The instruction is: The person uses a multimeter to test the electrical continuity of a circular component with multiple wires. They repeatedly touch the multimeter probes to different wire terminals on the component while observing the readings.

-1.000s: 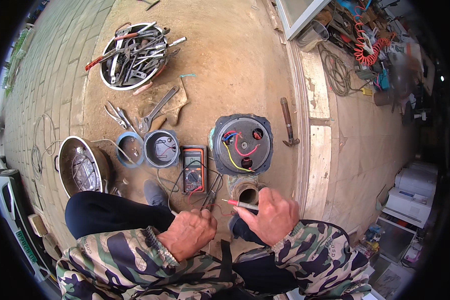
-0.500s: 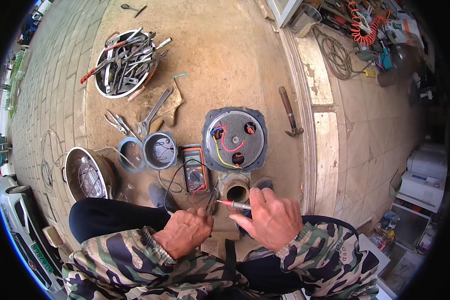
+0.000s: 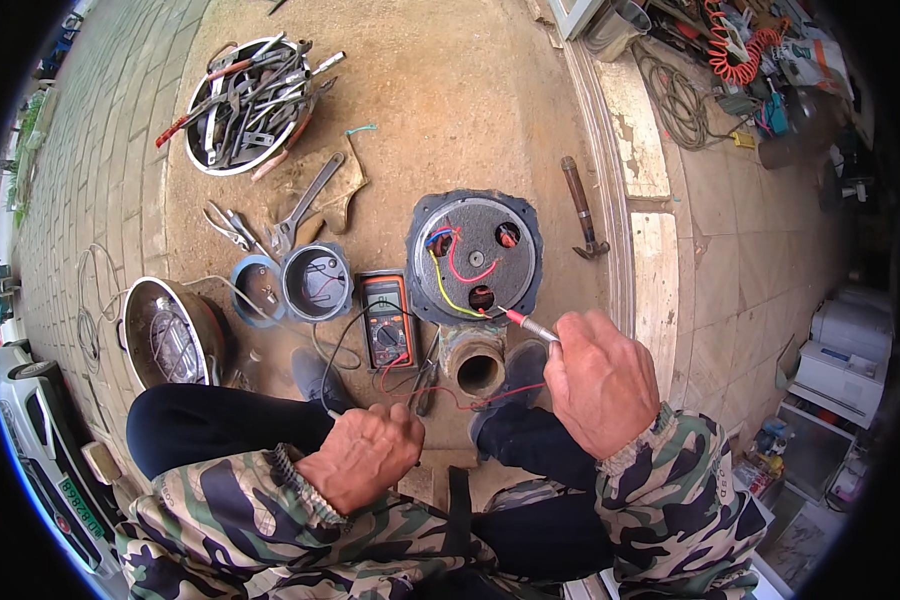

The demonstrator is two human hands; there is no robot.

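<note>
My right hand [image 3: 605, 385] grips a red-and-grey test probe [image 3: 530, 326]. Its tip points at the lower hole of the round dark pump motor [image 3: 470, 230], close to the wire ends there; whether it touches cannot be told. Red, blue and yellow-green wires [image 3: 448, 292] come out of the motor's holes. Closed at the lower left, my left hand [image 3: 362, 455] holds the end of a black test lead [image 3: 327, 402], mostly hidden by the fingers. Left of the motor lies an orange-and-black multimeter [image 3: 386, 300], its display lit. A red lead [image 3: 460, 405] runs from it toward my right hand.
A pipe opening [image 3: 477, 371] faces me below the motor. Around lie a grey cup [image 3: 316, 283], a blue ring-shaped cover [image 3: 258, 291], a metal pan [image 3: 160, 290], an adjustable wrench [image 3: 305, 203], a basin of tools [image 3: 232, 167] and a hammer [image 3: 577, 203].
My right hand has moved right and away from my left hand, bringing the red probe up to the motor's lower hole. My left hand has shifted slightly. The view has shifted a little.
</note>
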